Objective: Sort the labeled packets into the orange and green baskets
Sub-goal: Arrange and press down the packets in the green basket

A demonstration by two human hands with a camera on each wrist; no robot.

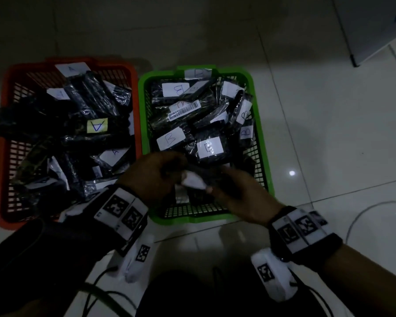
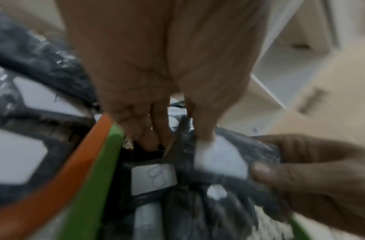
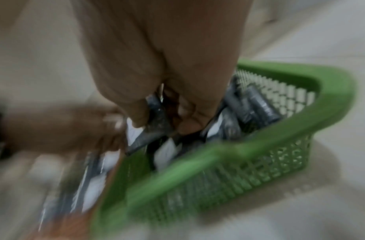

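Both hands hold one dark plastic-wrapped packet (image 1: 196, 180) over the near end of the green basket (image 1: 264, 156). My left hand (image 1: 169, 175) pinches its left end and my right hand (image 1: 224, 188) grips its right end, thumb on the white label. The left wrist view shows the packet (image 2: 218, 155) between the left hand (image 2: 157, 129) and the right hand (image 2: 300, 170); the letter on its label is too blurred to read. In the blurred right wrist view the right hand (image 3: 161, 116) grips the packet (image 3: 155, 131). The orange basket (image 1: 2, 133) holds several packets marked A, the green one several marked B.
The two baskets stand side by side, rims touching, on a pale tiled floor (image 1: 329, 133). A white cable (image 1: 364, 211) curls on the floor at the right. A pale cabinet (image 1: 375, 30) stands at the far right. My dark-clothed legs (image 1: 32, 259) are at the bottom.
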